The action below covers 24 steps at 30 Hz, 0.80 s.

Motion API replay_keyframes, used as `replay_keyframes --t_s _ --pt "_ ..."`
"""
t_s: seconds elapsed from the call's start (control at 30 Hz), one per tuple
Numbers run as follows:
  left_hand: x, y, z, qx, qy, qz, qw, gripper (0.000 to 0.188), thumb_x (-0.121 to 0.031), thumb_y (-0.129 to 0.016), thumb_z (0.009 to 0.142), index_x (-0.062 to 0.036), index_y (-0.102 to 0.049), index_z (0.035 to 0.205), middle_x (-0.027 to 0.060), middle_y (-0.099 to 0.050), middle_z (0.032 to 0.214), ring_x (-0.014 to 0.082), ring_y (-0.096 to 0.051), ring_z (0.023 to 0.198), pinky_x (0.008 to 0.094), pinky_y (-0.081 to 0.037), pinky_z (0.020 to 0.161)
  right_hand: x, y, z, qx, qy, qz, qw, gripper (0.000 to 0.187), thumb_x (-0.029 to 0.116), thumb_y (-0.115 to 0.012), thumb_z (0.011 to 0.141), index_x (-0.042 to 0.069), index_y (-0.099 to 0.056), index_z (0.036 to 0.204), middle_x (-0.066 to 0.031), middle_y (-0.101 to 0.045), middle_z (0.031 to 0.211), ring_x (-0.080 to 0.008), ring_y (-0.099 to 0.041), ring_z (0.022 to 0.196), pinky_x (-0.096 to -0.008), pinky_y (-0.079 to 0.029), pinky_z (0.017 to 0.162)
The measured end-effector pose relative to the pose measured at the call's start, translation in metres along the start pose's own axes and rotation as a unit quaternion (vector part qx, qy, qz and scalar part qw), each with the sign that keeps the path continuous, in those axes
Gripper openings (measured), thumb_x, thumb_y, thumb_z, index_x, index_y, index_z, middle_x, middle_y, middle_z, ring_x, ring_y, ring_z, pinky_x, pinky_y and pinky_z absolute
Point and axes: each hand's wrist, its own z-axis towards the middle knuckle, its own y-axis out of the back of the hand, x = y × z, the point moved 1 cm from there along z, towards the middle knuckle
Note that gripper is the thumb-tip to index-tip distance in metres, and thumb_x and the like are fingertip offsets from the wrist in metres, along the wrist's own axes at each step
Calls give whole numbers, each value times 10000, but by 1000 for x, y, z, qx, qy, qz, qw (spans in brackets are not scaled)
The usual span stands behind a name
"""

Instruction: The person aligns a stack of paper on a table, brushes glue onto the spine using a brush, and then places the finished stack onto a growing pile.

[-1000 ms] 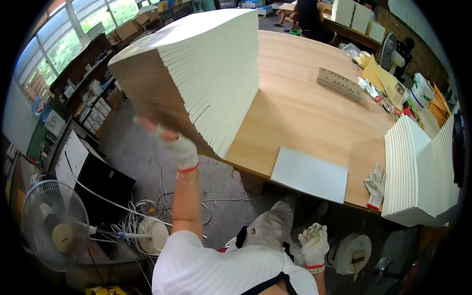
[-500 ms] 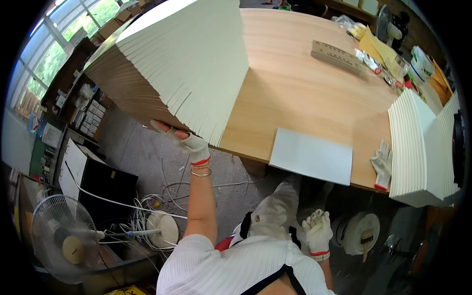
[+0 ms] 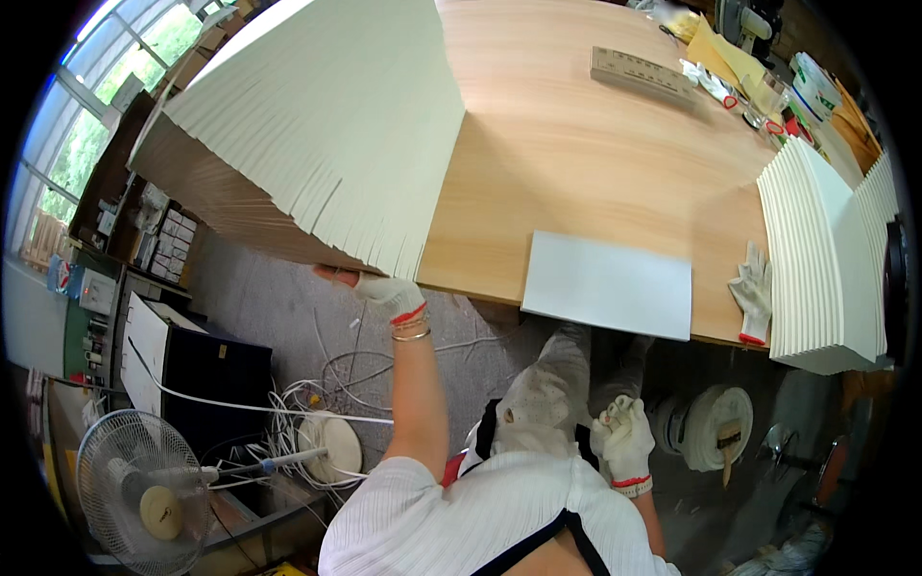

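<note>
White cotton gloves with red cuffs are worn on both hands. The right hand (image 3: 622, 440) is held low, close to the body and well below the table edge, its fingers curled loosely together with nothing in them. The left hand (image 3: 382, 291) is stretched up to the near left corner of the wooden table (image 3: 595, 163), where its fingers are pressed under the overhanging bottom of a tall fanned stack of white sheets (image 3: 327, 125); whether a sheet is pinched cannot be told. That stack is spread over the table's left side and juts past the near edge. A single white sheet (image 3: 607, 284) is laid flat at the near edge, slightly overhanging it. A spare glove (image 3: 752, 291) is seen just right of that sheet, beside a second fanned stack (image 3: 828, 259) at the near right corner. Farther back, a wooden ruler (image 3: 642, 74) is set near the far edge. On the floor, a fan (image 3: 144, 480), cables and a white bucket (image 3: 715, 427) are seen.
</note>
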Motion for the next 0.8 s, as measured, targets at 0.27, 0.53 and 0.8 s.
replay_keyframes --t_s 0.27,0.53,0.8 --pt "24 23 13 16 19 99 995 662 -488 -343 1003 -172 -94 1529 77 -199 1557 251 -326 1364 409 -335 1125 0 -1 2 4 2 -45 999 317 396 -494 985 87 -538 937 -38 -526 824 -177 -542 769 -334 -480 721" --pt "48 19 14 -25 52 -135 989 512 -315 -310 1039 -181 -170 1514 54 -264 1526 239 -380 1317 397 -356 1101 -11 -4 10 -5 -30 -67 997 302 398 -476 987 108 -541 935 -29 -529 828 -182 -532 757 -340 -471 720" --pt "31 38 89 -40 49 -139 988 484 -369 -350 1033 -118 -313 1445 79 -515 1316 233 -568 1078 372 -486 944 -6 13 17 -12 -33 -51 998 302 394 -499 980 100 -566 966 -39 -552 833 -207 -542 762 -362 -498 707"
